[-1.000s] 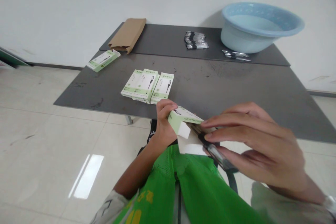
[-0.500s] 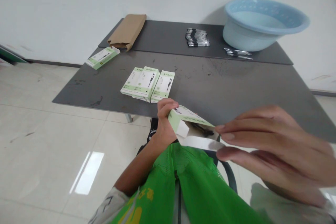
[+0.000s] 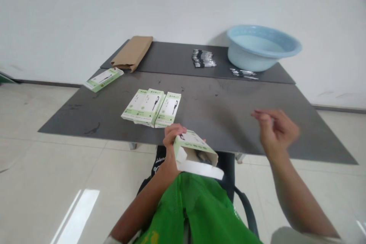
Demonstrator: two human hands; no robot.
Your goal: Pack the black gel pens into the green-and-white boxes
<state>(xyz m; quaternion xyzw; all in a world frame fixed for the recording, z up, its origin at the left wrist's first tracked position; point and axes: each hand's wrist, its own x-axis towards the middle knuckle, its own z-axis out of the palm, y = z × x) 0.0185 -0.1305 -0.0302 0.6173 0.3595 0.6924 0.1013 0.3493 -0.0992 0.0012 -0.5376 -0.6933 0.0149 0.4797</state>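
My left hand [image 3: 171,148] is closed around a green and white pen box [image 3: 195,143], held tilted just off the table's front edge. Its end is uncovered, with the white flap [image 3: 201,169] hanging out toward me. Inside are dark pens [image 3: 202,156], mostly hidden by the walls. My right hand [image 3: 276,131], slightly blurred, hovers over the table's right side, apart from the box. Its fingers are loosely bent, and nothing shows in them. Several similar pen boxes [image 3: 144,106] lie on the table beyond my left hand.
On the dark table [image 3: 206,103], a brown paper bag [image 3: 133,51] and another box [image 3: 103,79] lie at the left. A pile of pens [image 3: 203,58] lies at the back. More pens [image 3: 244,73] rest before a light blue basin [image 3: 263,51] at the back right.
My right hand has let go of the box's open end and moved forward over the table. The left hand keeps holding the box. The view has shifted, so the table appears lower.
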